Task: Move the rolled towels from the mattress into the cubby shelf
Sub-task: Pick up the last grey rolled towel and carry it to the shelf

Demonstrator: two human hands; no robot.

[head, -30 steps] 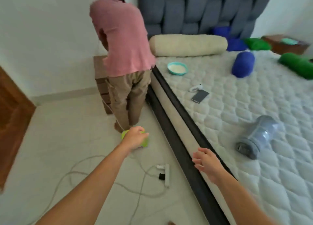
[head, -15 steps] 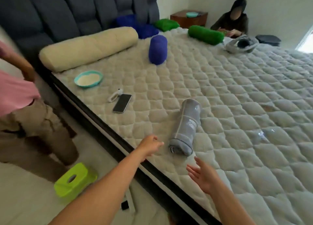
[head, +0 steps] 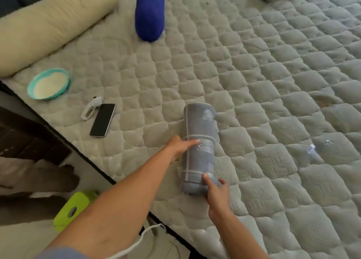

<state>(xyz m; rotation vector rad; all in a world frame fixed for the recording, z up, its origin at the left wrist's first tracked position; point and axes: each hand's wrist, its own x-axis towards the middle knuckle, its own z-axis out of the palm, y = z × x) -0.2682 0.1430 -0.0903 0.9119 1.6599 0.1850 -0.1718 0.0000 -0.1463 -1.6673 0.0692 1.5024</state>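
Observation:
A grey-blue rolled towel (head: 199,122), wrapped in clear plastic, lies on the quilted mattress (head: 273,83) near its left edge. My left hand (head: 180,146) is on the roll's left side at mid-length, fingers laid across the top. My right hand (head: 215,190) clasps the roll's near end, thumb on top. A dark blue rolled towel (head: 149,12) lies farther up the mattress. No cubby shelf is in view.
A cream bolster (head: 48,24), a teal bowl (head: 48,83), a phone (head: 103,119) and a small white device (head: 91,110) lie on the mattress's left part. On the floor are a lime-green stool (head: 72,208) and a white cable (head: 140,237). A person's legs (head: 29,180) stand at left.
My view swung from the floor to the mattress and moved closer. Both hands, open and apart before, reached forward and closed on the grey-blue towel roll.

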